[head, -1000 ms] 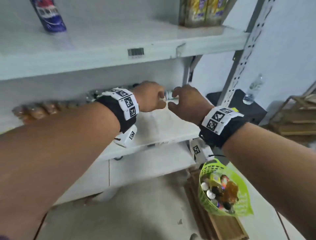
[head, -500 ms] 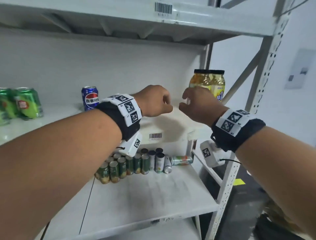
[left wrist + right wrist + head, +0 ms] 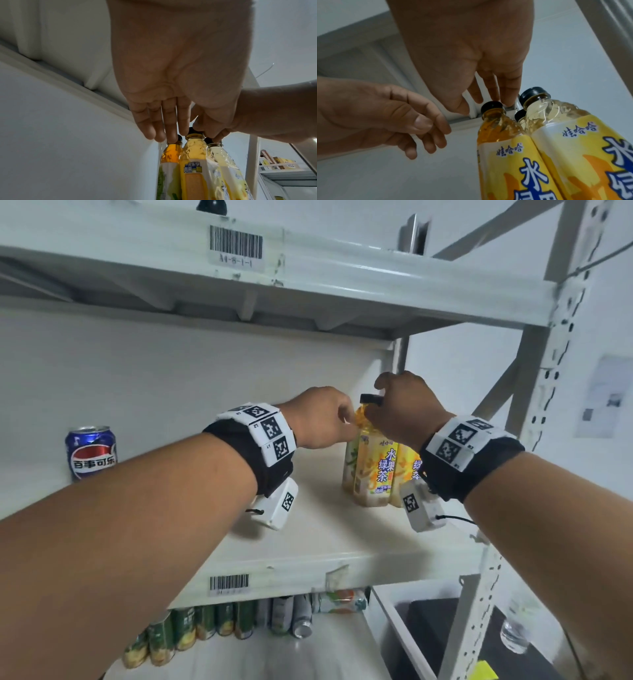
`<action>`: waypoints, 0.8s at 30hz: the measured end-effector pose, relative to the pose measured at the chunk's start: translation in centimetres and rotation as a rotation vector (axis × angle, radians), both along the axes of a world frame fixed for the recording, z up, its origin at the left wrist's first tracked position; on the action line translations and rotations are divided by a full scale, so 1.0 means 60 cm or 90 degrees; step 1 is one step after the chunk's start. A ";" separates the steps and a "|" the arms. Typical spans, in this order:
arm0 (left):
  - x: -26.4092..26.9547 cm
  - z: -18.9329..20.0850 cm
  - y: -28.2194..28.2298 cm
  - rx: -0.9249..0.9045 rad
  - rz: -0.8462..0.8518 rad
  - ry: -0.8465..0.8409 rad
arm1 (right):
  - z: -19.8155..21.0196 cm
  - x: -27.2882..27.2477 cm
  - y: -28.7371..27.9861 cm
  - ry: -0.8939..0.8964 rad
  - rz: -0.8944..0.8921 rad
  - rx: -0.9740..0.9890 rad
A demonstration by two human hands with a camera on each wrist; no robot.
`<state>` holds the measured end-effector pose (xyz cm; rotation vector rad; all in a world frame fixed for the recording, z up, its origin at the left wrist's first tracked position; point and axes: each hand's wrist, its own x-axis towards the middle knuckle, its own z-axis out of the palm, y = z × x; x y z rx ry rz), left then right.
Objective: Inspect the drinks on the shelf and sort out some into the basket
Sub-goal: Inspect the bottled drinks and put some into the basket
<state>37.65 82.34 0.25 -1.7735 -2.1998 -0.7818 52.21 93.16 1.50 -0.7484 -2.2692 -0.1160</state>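
A cluster of yellow-labelled tea bottles with black caps stands at the right end of the middle shelf. My left hand reaches them from the left, and its straight fingers touch the cap of the left bottle. My right hand comes over the tops from the right. Its fingers lie behind one black cap, with the thumb a little apart from it. Neither hand grips a bottle. The basket is out of view.
A blue Pepsi can stands at the left of the same shelf. Several green and yellow cans line the shelf below, one can lying on its side. The upper shelf hangs close overhead. A clear water bottle stands on a dark box, lower right.
Both hands rose from the lower shelf to the tea bottles' caps on the middle shelf. The head view tilted up, and the green basket left the picture.
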 end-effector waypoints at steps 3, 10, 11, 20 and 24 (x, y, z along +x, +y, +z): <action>-0.011 -0.002 0.022 -0.015 -0.012 -0.008 | -0.003 -0.022 0.026 -0.021 -0.015 -0.029; -0.052 -0.005 0.025 -0.025 -0.026 -0.039 | -0.021 -0.058 0.032 0.035 0.050 0.001; -0.060 -0.005 0.019 -0.034 -0.030 -0.043 | -0.021 -0.067 0.024 0.053 0.065 0.008; -0.173 -0.007 -0.076 -0.070 -0.006 -0.085 | -0.011 -0.200 -0.084 0.234 0.266 -0.023; -0.235 -0.020 -0.120 -0.019 0.045 -0.163 | -0.019 -0.275 -0.115 0.270 0.291 -0.198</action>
